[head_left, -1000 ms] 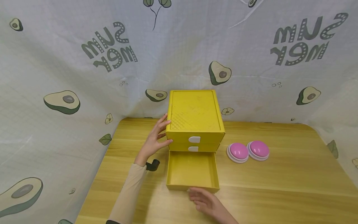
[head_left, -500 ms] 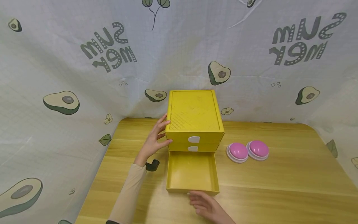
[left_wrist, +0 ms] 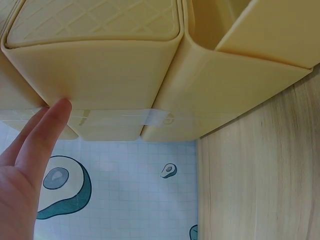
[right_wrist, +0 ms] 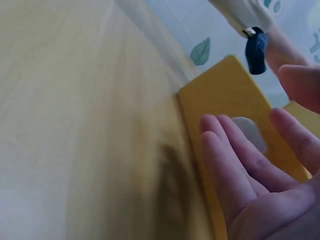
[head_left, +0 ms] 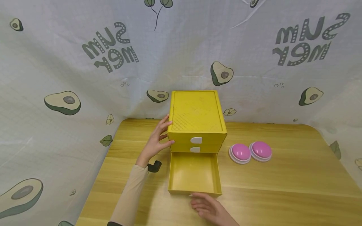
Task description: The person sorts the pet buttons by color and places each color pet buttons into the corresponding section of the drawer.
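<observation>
A yellow drawer cabinet [head_left: 198, 111] stands against the patterned cloth, its bottom drawer [head_left: 195, 174] pulled out and the two above it pushed in. My left hand [head_left: 156, 140] rests on the cabinet's left side with spread fingers, the thumb at the front corner. In the left wrist view, a fingertip [left_wrist: 62, 106] touches the yellow side wall [left_wrist: 95, 75]. My right hand [head_left: 209, 205] is at the middle of the drawer's front. Its fairly straight fingers [right_wrist: 225, 167] overlap that front in the right wrist view, beside the pale handle [right_wrist: 251, 132].
Two pink dome buttons with white bases, a nearer one [head_left: 240, 153] and a farther one [head_left: 261, 150], sit to the right of the cabinet. A black device [head_left: 154, 166] is worn at my left wrist. Avocado-print cloth [head_left: 181, 47] closes off the back and sides of the wooden table [head_left: 282, 185].
The bottom drawer has slid slightly farther toward me, and my right hand has moved back along with its front. My left hand has stayed on the cabinet's side.
</observation>
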The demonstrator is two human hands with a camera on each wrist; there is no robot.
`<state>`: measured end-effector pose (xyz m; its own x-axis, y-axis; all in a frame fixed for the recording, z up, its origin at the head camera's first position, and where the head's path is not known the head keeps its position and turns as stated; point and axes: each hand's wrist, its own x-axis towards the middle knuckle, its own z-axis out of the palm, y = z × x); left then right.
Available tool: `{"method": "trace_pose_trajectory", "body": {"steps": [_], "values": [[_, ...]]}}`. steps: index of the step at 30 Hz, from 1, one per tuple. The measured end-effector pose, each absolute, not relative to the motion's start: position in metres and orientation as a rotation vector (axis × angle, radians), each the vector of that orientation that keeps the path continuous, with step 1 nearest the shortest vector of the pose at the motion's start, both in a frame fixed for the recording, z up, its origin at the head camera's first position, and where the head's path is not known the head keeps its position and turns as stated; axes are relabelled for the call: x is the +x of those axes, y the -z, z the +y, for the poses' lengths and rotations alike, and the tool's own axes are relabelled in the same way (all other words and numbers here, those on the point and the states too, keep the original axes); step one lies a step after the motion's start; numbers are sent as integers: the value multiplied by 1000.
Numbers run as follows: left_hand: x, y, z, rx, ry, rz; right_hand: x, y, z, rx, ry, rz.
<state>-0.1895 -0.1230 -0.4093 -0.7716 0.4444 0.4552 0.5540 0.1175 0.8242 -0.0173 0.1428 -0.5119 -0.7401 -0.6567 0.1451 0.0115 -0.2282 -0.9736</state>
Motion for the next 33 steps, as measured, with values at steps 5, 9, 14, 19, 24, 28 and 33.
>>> {"method": "trace_pose_trajectory", "body": {"steps": [5,9,14,19,24,28,33], "values": [[-190,410,-123,-1008,1755,-2279,-24,501,153,-870,2026,1616],[-190,410,-123,-1001,1762,-2281,-29,488,162,-848,2064,1663],[-190,411,-123,-1002,1764,-2275,-36,475,175,-822,2114,1810],[-190,410,-122,-993,1772,-2277,-46,468,190,-738,2184,1961],[-190,410,-122,-994,1776,-2277,-58,468,205,-640,2251,2109],[-190,411,-123,-998,1771,-2277,-64,469,215,-545,2282,2224],[-190,411,-123,-992,1773,-2282,-69,471,221,-333,2266,2383]]}}
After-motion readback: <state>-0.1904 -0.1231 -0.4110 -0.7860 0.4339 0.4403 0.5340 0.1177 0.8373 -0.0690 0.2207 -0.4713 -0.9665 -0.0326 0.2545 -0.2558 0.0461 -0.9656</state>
